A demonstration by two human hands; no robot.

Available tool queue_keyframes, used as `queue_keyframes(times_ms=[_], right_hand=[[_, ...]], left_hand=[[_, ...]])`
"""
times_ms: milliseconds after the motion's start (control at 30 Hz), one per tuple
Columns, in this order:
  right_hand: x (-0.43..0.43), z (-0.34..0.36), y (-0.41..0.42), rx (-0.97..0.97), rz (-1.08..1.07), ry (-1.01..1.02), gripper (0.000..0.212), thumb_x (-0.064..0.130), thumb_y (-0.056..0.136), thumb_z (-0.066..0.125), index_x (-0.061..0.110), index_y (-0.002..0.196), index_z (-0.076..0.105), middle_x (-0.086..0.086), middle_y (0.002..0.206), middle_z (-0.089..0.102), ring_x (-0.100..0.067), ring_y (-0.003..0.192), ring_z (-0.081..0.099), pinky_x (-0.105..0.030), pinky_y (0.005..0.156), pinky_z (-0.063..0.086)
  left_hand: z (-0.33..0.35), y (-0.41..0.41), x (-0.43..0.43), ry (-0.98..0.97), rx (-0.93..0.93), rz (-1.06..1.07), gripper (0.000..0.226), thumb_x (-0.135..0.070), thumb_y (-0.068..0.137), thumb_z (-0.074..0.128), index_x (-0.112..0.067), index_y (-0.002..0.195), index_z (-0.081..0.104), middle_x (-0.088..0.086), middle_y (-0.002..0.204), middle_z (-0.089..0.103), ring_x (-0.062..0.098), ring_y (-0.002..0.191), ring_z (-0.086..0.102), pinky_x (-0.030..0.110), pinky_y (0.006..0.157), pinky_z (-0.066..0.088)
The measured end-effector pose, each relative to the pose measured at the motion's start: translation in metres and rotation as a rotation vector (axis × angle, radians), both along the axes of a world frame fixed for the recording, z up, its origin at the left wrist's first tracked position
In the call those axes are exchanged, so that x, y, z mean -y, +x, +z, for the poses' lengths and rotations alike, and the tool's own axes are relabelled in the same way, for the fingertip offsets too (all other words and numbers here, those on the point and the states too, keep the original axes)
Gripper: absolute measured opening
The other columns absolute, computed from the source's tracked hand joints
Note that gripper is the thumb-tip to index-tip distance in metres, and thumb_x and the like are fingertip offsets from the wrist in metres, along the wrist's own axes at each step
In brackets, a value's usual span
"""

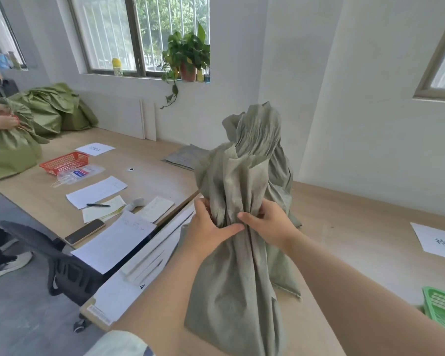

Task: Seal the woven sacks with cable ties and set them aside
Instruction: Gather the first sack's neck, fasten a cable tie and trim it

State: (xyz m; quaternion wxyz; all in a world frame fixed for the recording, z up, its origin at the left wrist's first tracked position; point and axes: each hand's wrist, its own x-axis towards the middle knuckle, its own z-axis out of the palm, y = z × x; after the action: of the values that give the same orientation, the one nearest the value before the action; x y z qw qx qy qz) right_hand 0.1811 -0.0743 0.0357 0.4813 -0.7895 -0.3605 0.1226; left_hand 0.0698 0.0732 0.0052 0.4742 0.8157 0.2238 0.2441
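head view: sack stands upright on the table. left hand and right hand both curl tight round its bunched neck, probably squeezing it narrow for a tie. second sack sits just behind it.

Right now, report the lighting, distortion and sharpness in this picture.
Head view: soft daylight from the barred window, no hard shadows or glare on the sack; wide-angle lens tilts the walls; left hand and right hand gripping the sack look sharp.
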Motion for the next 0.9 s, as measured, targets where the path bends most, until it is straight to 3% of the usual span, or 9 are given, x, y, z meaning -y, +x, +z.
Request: queue_keyframes(times_ms=[100,167,233,300,400,533,700,800,900], right_hand=[[-0.002,0.000,-0.006,-0.038,-0.030,0.014,0.023,0.031,0.095,0.066,0.019,0.114,0.071,0.010,0.105,0.074,-0.006,0.100,0.068,-0.032,0.093,0.055],[-0.001,0.001,-0.010,-0.067,-0.051,0.031,0.021,0.027,0.098,0.062,0.016,0.113,0.071,0.010,0.102,0.074,-0.006,0.099,0.068,-0.027,0.088,0.054],[0.000,0.001,-0.014,-0.095,-0.072,0.041,0.019,0.027,0.100,0.058,0.017,0.112,0.069,0.012,0.100,0.072,-0.007,0.098,0.067,-0.025,0.086,0.052],[0.001,0.000,-0.017,-0.136,-0.082,0.072,0.021,0.028,0.102,0.055,0.019,0.117,0.068,0.013,0.106,0.071,-0.009,0.104,0.067,-0.028,0.093,0.053],[0.003,-0.002,-0.020,-0.208,-0.103,0.137,0.025,0.029,0.103,0.052,0.020,0.121,0.068,0.008,0.114,0.073,-0.011,0.110,0.067,-0.037,0.101,0.052],[0.011,-0.002,-0.030,-0.343,-0.159,0.284,0.020,0.027,0.105,0.050,0.026,0.105,0.070,0.007,0.100,0.077,-0.016,0.102,0.072,-0.035,0.090,0.057],[0.038,0.010,-0.029,-0.433,-0.214,0.478,0.020,0.022,0.104,0.053,0.014,0.109,0.070,-0.007,0.103,0.078,-0.024,0.099,0.074,-0.042,0.086,0.059],[0.066,0.016,-0.028,-0.458,-0.222,0.554,0.020,0.016,0.104,0.051,0.011,0.107,0.070,-0.006,0.097,0.078,-0.022,0.092,0.075,-0.036,0.077,0.061],[0.101,0.019,-0.024,-0.446,-0.272,0.591,0.020,0.015,0.103,0.052,0.008,0.109,0.070,-0.011,0.103,0.077,-0.027,0.099,0.073,-0.043,0.088,0.060]], left_hand=[[0.003,0.003,-0.001,-0.035,-0.032,-0.088,0.082,-0.039,0.068,0.093,-0.029,0.132,0.042,-0.020,0.116,0.061,-0.005,0.101,0.057,0.003,0.070,0.041],[0.004,0.005,-0.003,-0.026,-0.025,-0.133,0.073,-0.038,0.066,0.094,-0.033,0.126,0.053,-0.022,0.111,0.067,-0.003,0.106,0.063,0.003,0.075,0.044],[0.004,0.007,-0.006,-0.016,-0.019,-0.149,0.072,-0.048,0.059,0.094,-0.036,0.121,0.059,-0.019,0.109,0.072,0.002,0.108,0.067,0.021,0.088,0.054],[0.007,0.007,-0.008,-0.004,-0.013,-0.181,0.074,-0.055,0.054,0.092,-0.039,0.120,0.062,-0.019,0.110,0.074,0.001,0.105,0.068,0.035,0.093,0.057],[0.015,0.005,-0.004,0.022,0.007,-0.226,0.069,-0.056,0.057,0.091,-0.040,0.119,0.065,-0.020,0.108,0.074,-0.001,0.102,0.069,0.039,0.093,0.058],[0.033,0.003,0.008,0.076,0.027,-0.290,0.060,-0.056,0.062,0.087,-0.038,0.116,0.067,-0.021,0.104,0.075,-0.002,0.099,0.069,0.036,0.089,0.059],[0.059,0.006,0.033,0.001,0.075,-0.401,0.039,-0.031,0.080,0.086,-0.029,0.115,0.070,-0.016,0.101,0.077,-0.004,0.093,0.071,0.019,0.082,0.057],[0.067,0.012,0.058,-0.065,0.103,-0.464,0.032,-0.025,0.085,0.082,-0.032,0.113,0.069,-0.018,0.101,0.077,-0.003,0.094,0.072,0.015,0.080,0.056],[0.070,0.021,0.093,-0.132,0.121,-0.520,0.029,-0.018,0.087,0.080,-0.035,0.107,0.067,-0.023,0.098,0.077,-0.004,0.094,0.072,0.011,0.077,0.054]])
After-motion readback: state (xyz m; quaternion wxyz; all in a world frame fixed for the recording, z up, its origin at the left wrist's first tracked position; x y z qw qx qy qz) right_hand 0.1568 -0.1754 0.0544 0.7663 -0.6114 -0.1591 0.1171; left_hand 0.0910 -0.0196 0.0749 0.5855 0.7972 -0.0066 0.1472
